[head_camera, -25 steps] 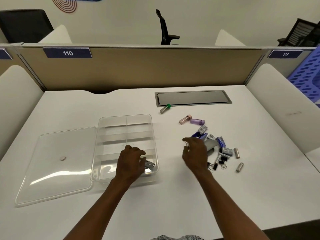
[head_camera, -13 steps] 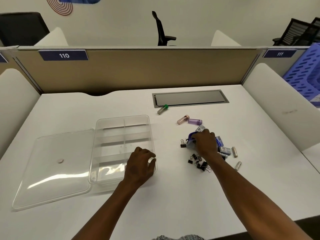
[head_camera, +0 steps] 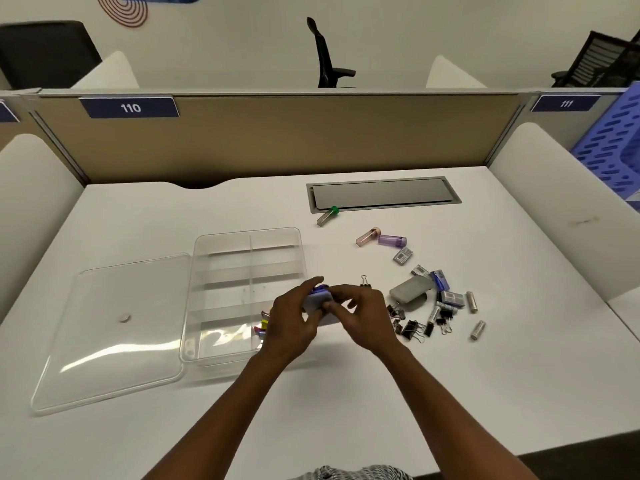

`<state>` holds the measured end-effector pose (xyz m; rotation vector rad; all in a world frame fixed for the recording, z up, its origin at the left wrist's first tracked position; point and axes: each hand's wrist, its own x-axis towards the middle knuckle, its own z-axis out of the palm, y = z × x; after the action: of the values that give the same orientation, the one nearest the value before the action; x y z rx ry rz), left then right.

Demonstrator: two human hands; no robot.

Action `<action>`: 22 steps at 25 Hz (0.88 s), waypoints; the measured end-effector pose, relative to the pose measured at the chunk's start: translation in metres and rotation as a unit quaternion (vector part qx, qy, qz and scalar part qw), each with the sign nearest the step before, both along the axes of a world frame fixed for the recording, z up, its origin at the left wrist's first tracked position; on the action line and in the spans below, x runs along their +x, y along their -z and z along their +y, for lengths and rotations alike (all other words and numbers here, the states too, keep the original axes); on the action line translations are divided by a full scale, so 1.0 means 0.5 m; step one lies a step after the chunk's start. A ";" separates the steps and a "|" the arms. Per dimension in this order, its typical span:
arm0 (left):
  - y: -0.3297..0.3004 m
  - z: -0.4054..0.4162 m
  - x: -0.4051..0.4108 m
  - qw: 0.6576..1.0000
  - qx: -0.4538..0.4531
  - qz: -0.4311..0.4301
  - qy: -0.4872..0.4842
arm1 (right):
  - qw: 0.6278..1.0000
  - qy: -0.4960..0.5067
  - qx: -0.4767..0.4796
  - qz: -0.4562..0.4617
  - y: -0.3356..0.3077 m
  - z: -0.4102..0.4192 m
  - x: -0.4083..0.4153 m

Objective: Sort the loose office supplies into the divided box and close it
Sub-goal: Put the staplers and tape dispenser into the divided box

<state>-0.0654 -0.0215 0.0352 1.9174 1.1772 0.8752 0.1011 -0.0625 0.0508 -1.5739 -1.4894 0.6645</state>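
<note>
A clear divided box (head_camera: 242,251) stands open on the white desk, its clear lid (head_camera: 114,327) lying flat to its left. My left hand (head_camera: 294,323) and my right hand (head_camera: 360,313) meet just right of the box's near corner, both gripping a small blue-and-white stapler (head_camera: 318,299). A few small coloured items (head_camera: 263,325) lie in the box's near right compartment, partly hidden by my left hand. To the right lies the loose pile: black binder clips (head_camera: 412,329), a grey case (head_camera: 410,289), staple boxes (head_camera: 452,297) and small metal cylinders (head_camera: 478,330).
Three small tubes lie further back: a green-capped one (head_camera: 327,216), a pink one (head_camera: 368,236) and a purple one (head_camera: 392,241). A grey cable hatch (head_camera: 382,194) is set in the desk. A tan partition runs behind. A blue plastic tray (head_camera: 613,147) stands at far right.
My right hand has lifted the stapler out of the pile and carried it left. My left hand has left the box's near compartment and joined it on the stapler.
</note>
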 end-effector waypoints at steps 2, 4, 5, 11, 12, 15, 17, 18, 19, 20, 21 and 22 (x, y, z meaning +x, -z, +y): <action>-0.013 0.002 -0.017 0.999 -0.011 -0.034 -0.014 | 1.000 -0.017 0.002 0.022 -0.004 0.001 -0.018; -0.022 0.003 -0.040 0.996 -0.046 -0.070 -0.033 | 1.000 -0.020 0.019 -0.003 -0.006 0.011 -0.021; -0.027 0.004 -0.052 0.992 -0.068 -0.090 -0.049 | 0.999 -0.023 0.020 -0.026 -0.008 0.019 -0.021; -0.033 0.055 -0.116 0.981 -0.107 -0.147 -0.069 | 0.993 -0.110 -0.028 -0.033 -0.024 0.110 -0.054; -0.033 0.071 -0.123 0.986 -0.082 -0.117 -0.083 | 0.993 -0.101 -0.020 -0.051 -0.021 0.127 -0.062; -0.018 0.115 -0.136 0.992 -0.032 -0.014 -0.121 | 0.991 -0.078 -0.022 -0.109 -0.003 0.171 -0.085; -0.001 0.134 -0.138 0.991 -0.020 0.040 -0.123 | 0.985 -0.080 -0.033 -0.152 0.015 0.187 -0.100; 0.007 0.139 -0.138 0.990 -0.016 0.064 -0.121 | 0.981 -0.083 -0.037 -0.170 0.024 0.191 -0.105; 0.015 0.142 -0.138 0.989 -0.016 0.082 -0.119 | 0.978 -0.086 -0.042 -0.186 0.031 0.192 -0.108; 0.022 0.142 -0.138 0.988 -0.024 0.094 -0.116 | 0.975 -0.090 -0.043 -0.198 0.038 0.191 -0.109; 0.029 0.141 -0.138 0.988 -0.033 0.103 -0.112 | 0.973 -0.093 -0.041 -0.209 0.044 0.188 -0.109; 0.036 0.139 -0.139 0.987 -0.039 0.113 -0.104 | 0.970 -0.102 -0.039 -0.218 0.052 0.185 -0.108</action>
<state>-0.1347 0.0481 0.0174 1.8907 1.5456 0.7172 0.0470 0.0300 0.0246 -1.7152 -1.9922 0.5133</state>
